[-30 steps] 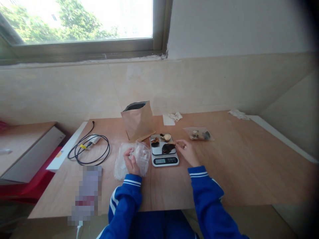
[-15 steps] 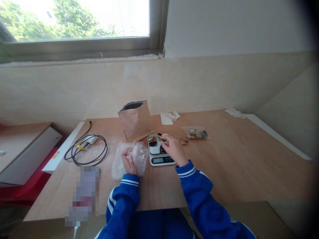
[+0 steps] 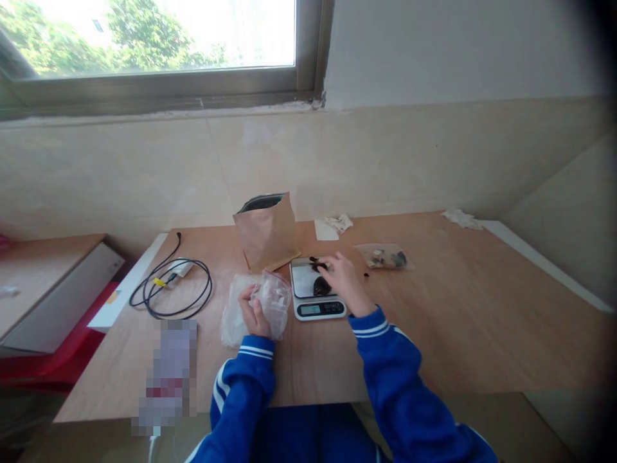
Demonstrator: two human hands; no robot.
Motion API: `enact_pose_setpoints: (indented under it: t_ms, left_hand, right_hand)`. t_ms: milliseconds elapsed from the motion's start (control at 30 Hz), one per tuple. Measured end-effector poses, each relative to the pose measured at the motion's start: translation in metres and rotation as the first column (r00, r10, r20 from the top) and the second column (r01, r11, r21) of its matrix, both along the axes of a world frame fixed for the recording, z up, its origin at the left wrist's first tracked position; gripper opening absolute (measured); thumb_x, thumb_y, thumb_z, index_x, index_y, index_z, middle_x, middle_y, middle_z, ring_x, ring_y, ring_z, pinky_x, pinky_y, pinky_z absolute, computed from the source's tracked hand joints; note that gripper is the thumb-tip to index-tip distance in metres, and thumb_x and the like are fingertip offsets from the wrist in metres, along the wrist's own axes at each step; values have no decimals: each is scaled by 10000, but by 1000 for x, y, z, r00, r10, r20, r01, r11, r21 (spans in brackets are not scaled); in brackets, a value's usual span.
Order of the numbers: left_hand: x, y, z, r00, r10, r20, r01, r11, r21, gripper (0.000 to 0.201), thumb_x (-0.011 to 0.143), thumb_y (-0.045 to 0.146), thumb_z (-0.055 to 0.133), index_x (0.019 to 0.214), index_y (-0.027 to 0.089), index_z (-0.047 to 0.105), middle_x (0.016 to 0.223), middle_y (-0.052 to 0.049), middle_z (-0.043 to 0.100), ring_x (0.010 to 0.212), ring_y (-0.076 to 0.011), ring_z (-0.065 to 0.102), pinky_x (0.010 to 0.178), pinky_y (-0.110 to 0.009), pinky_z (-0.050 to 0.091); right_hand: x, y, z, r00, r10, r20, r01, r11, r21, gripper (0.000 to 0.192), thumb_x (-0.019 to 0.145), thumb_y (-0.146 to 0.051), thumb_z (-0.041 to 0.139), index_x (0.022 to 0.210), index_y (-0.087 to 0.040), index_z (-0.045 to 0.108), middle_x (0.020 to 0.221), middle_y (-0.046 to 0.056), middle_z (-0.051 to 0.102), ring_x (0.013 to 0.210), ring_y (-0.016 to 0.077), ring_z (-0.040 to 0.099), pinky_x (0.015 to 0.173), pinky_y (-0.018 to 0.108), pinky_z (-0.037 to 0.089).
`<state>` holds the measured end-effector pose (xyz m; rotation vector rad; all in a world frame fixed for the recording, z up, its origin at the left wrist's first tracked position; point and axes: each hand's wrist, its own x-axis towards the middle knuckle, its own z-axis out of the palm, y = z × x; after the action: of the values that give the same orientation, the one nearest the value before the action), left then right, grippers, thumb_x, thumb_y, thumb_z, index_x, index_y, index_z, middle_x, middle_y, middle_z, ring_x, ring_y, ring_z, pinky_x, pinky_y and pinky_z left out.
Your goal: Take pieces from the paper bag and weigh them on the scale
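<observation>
A small digital kitchen scale (image 3: 318, 309) sits on the wooden table (image 3: 457, 321) in front of me. Dark dried pieces (image 3: 319, 285) lie on its shiny platform. My right hand (image 3: 343, 280) hovers over the platform, fingers curled down on the pieces; whether it grips one is unclear. My left hand (image 3: 253, 312) holds a clear plastic bag (image 3: 270, 302) left of the scale, pinching its crumpled mouth. Both arms wear blue sleeves with white stripes.
A brown paper bag (image 3: 267, 231) stands open behind the scale. A flat clear bag with dried pieces (image 3: 385, 257) lies to the right. A coiled black cable (image 3: 171, 289) lies at left. Crumpled tissues (image 3: 340, 223) rest near the wall. A blurred-out object (image 3: 166, 373) is at the front left.
My right hand moved from the scale's right edge to over its platform. The lighter pieces seen on the platform earlier no longer show. My left hand kept hold of the plastic bag.
</observation>
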<state>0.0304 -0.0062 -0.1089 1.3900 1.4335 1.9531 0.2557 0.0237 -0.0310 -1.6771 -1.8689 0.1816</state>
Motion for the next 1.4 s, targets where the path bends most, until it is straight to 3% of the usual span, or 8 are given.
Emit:
enact_pose_setpoints:
  t_ms: [133,300,467,567,733,867,1100,1400]
  left_hand:
    - [2,-1,5,1000,-12,4,12,1000,16,396,881,506,395,1018,161,534,1048,-103,576,1036,-245,545,955,-419,398]
    - [4,-1,7,1000,-5,28,4,999,42,392,882,497,390,1030,167,541,1031,-94,577,1008,-242,544,933,-418,406]
    - [3,0,6,999,-24,32,23,999,32,390,881,500,394,1037,175,543,1043,-92,571,1031,-242,536,954,-417,393]
    - [3,0,5,999,-23,27,22,999,26,404,877,514,393,1037,173,536,1050,-95,571,1030,-244,540,952,-420,397]
    - [2,0,5,999,-29,14,28,999,31,397,885,500,384,1041,166,530,1049,-101,573,1024,-241,541,941,-406,401]
    - [2,0,4,1000,-24,17,24,1000,20,399,880,505,393,1031,166,539,1037,-102,578,1021,-239,546,945,-400,400]
    - [1,0,2,1000,-25,0,25,1000,14,393,883,501,390,1034,169,537,1054,-106,576,1058,-243,543,970,-410,392]
    - [2,-1,4,999,-36,12,36,999,24,375,895,472,391,1058,176,552,1056,-100,581,1050,-240,542,966,-419,390]
  right_hand:
    - [61,-19,-29,984,-177,-33,177,984,13,95,759,-235,609,792,-171,672,805,74,575,678,202,564,648,330,445]
    - [101,-38,-66,973,-223,-59,219,974,-54,46,699,-231,600,672,-206,572,696,42,570,654,214,556,618,329,430]
    - [77,-36,-41,939,-268,-214,269,963,-27,249,799,-413,521,902,-192,472,775,59,563,669,215,549,615,323,421]
    - [45,-27,-11,936,-118,-332,129,992,8,166,840,-305,405,972,-206,390,832,42,536,733,191,551,687,311,437]
    - [-10,-3,15,947,156,-281,-147,988,52,249,789,-195,450,1021,-184,359,989,89,502,887,197,549,802,329,447]
    - [-38,18,6,960,264,-90,-261,964,39,237,810,-217,551,1005,-183,421,965,79,524,938,230,545,821,358,449]
    - [-40,23,-18,960,179,214,-195,979,58,243,822,-231,622,1059,-195,578,1095,139,542,1004,299,511,845,445,419]
    - [-4,-17,-30,994,-17,-105,41,973,226,216,911,-247,436,1040,-200,602,1066,107,533,1019,254,498,910,412,391]
